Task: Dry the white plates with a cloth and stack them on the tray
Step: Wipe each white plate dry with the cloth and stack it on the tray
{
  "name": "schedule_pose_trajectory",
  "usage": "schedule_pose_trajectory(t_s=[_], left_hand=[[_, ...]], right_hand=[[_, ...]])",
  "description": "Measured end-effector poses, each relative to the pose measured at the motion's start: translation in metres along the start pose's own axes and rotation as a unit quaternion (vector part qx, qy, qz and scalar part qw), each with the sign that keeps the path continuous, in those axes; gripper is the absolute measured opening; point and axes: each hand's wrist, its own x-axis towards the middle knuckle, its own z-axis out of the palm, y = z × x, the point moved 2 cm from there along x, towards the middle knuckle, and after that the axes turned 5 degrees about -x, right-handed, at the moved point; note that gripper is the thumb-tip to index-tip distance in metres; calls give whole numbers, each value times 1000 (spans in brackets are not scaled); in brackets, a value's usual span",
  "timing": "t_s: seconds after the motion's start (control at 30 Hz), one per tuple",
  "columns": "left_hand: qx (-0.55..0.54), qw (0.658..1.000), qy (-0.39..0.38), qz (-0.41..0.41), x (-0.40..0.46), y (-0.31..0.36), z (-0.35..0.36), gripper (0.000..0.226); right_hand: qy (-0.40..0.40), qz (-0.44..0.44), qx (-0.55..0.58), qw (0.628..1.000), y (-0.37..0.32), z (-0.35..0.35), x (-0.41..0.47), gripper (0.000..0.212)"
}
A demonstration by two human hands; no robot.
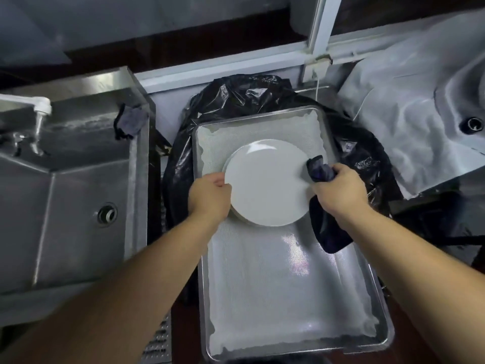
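Your top white plate (pixel 266 183) lies flat, face up, round and glossy, on the stack over the tray (pixel 388 334). Your left hand (pixel 210 195) grips its left rim; your right hand (pixel 338 186) clutches the dark cloth (pixel 321 169) at its right edge.

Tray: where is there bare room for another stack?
The metal tray is bare on its near half, between the white plates and near rim. The far half is crowded by plates, left hand, right hand and dark cloth.

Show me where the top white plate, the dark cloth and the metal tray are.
top white plate (pixel 266 183): head view, centre of its face.
dark cloth (pixel 321 170): head view, bunched part above the right hand.
metal tray (pixel 203 298): head view, left rim.
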Motion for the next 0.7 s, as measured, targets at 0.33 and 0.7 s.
schedule_pose_trajectory(t_s=[0.33, 0.7], left_hand=[[75, 996, 26, 28, 19, -19, 10, 32], [89, 994, 36, 42, 25, -24, 13, 29]], right_hand=[[-10, -29, -77, 997, -3, 21, 22, 18], [-33, -90, -124, 988, -8, 21, 19, 17]])
